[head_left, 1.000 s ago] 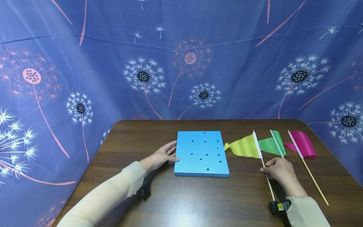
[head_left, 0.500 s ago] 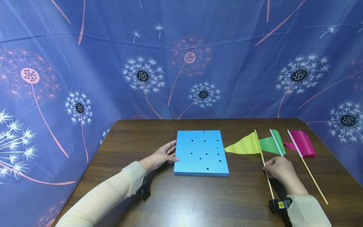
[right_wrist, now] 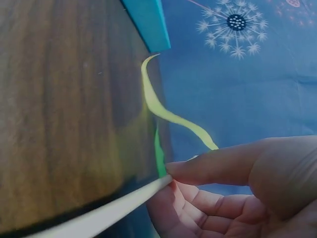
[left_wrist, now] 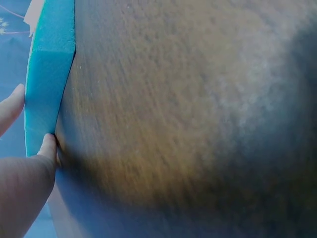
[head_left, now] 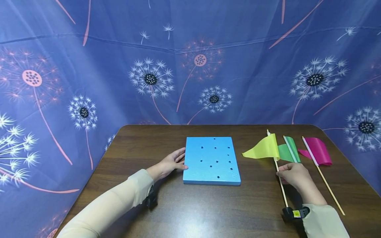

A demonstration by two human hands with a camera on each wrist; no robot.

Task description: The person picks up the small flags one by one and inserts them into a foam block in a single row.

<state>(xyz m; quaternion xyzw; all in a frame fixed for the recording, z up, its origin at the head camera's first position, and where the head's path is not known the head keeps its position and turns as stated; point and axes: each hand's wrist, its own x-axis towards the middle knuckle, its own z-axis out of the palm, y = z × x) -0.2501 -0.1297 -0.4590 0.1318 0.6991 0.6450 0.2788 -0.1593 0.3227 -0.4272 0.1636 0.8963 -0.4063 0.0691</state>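
Observation:
A blue square foam board with several small holes lies on the table. My left hand rests at its left edge with fairly straight fingers; in the left wrist view, fingertips touch the board's side. My right hand pinches the stick of a yellow triangular flag between thumb and fingers, its top end tilted up off the table. In the right wrist view, the pale stick runs from the thumb tip, and the yellow cloth hangs beyond the hand.
A green flag lies just behind the right hand, its lower stick hidden. Farther right lies a magenta flag on a wooden stick. A brown wooden table carries everything, with a blue dandelion-print cloth hanging behind.
The yellow flag has risen off the table, its cloth tip pulling away from the board to the right. My right hand shifted slightly right. The left hand and board stayed put.

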